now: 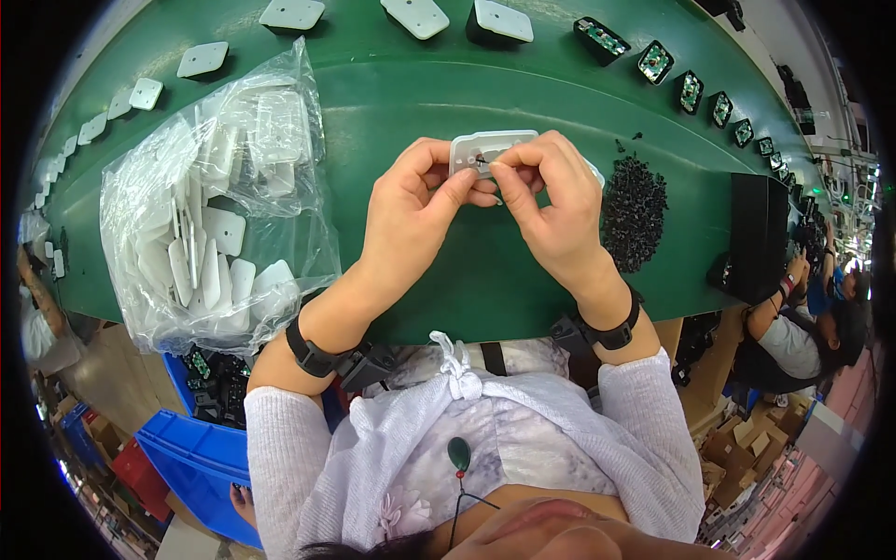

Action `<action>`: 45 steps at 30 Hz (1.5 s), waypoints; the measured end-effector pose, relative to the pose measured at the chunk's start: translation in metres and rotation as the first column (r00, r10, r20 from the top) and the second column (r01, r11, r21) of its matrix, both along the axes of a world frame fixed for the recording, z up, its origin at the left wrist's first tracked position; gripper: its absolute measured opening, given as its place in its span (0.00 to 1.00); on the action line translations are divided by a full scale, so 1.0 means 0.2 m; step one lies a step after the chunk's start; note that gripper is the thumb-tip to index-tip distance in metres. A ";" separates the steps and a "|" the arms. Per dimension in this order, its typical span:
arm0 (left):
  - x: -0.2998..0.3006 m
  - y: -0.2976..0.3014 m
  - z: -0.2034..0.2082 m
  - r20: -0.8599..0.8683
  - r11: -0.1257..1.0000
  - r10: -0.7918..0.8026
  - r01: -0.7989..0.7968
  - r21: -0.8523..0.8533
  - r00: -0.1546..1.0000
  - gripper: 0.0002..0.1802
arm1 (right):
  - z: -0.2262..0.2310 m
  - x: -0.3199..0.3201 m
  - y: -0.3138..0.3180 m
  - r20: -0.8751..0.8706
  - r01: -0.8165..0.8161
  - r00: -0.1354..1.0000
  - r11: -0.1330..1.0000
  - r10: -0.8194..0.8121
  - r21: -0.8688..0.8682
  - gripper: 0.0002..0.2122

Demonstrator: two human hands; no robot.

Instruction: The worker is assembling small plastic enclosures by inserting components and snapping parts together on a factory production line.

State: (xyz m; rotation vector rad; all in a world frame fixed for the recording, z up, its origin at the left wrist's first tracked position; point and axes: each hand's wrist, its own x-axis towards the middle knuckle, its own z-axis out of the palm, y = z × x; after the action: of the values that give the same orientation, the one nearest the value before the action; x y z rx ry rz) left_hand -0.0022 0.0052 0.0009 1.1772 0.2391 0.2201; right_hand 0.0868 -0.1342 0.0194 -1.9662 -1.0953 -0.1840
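A white plastic cover plate [493, 141] with rounded corners and small holes is held up over the green table. My left hand [411, 201] grips its left end between thumb and fingers. On the plate's face, my right hand [558, 201] pinches a tiny black part [482, 160], its other fingers curled behind the plate. The part's exact shape is too small to make out. Beyond my right fingers shows the edge of another white piece [595, 173], mostly hidden. Right of that hand lies a heap of small black parts [635, 213].
At left, a clear plastic bag [322, 224] spills many white plates. White-topped units [203, 60] and black housings with green circuit boards [655, 63] line the far belt. A black box [758, 238] stands right; blue crates [191, 457] sit below left. Co-workers [793, 327] sit at right.
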 end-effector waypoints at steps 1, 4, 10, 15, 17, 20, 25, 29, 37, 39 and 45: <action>0.00 0.00 0.00 0.006 1.000 0.007 -0.007 -0.015 1.000 0.06 | 0.01 -0.01 0.00 -0.020 0.012 1.000 1.000 -0.012 -0.010 0.05; 0.00 -0.01 0.01 0.054 1.000 0.028 -0.027 -0.011 0.998 0.05 | 0.00 -0.01 0.01 -0.168 0.012 0.986 1.000 -0.010 0.013 0.04; 0.00 -0.03 0.01 0.208 0.927 0.078 -0.147 0.345 0.975 0.05 | -0.02 -0.06 0.03 -0.620 0.075 0.779 0.967 0.095 0.243 0.04; 0.00 -0.01 -0.01 0.161 0.986 0.060 -0.084 0.146 0.985 0.05 | -0.02 -0.07 0.01 -0.545 0.036 0.838 0.994 0.028 0.106 0.07; -0.01 0.00 0.00 0.149 0.998 0.054 -0.059 0.031 0.987 0.05 | -0.03 -0.06 -0.01 -0.284 0.090 0.958 0.974 -0.027 0.210 0.09; -0.01 0.00 0.01 0.128 1.000 0.020 -0.021 0.008 0.992 0.05 | 0.03 0.01 -0.03 -0.190 0.060 0.981 0.987 -0.032 0.146 0.11; -0.01 0.00 0.01 0.110 1.000 -0.020 0.018 0.017 0.994 0.05 | 0.03 0.01 -0.03 -0.397 -0.068 0.914 0.996 0.084 0.053 0.09; -0.02 0.00 0.00 0.086 0.998 -0.052 0.048 0.052 0.995 0.06 | 0.05 0.01 -0.05 -0.571 -0.084 0.818 0.996 0.067 -0.004 0.09; 0.03 0.12 -0.03 -0.045 0.976 0.114 -0.104 0.191 0.992 0.07 | -0.02 0.13 0.00 -0.592 -0.091 0.796 0.992 0.124 0.086 0.11; 0.05 0.18 -0.05 -0.085 0.949 0.183 -0.153 0.275 0.980 0.06 | 0.04 0.32 0.00 -0.271 0.008 0.963 1.000 -0.007 0.004 0.13; 0.08 0.24 -0.11 0.129 0.386 0.268 -0.229 0.894 0.955 0.05 | -0.10 0.98 -0.05 0.461 0.418 0.865 0.794 -0.198 -0.442 0.21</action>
State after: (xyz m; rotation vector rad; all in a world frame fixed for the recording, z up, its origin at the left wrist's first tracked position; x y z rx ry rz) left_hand 0.0144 0.0525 -0.0202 2.2647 0.3484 0.6620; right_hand 0.2822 -0.1448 -0.0002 -2.7056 -1.1388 -0.5263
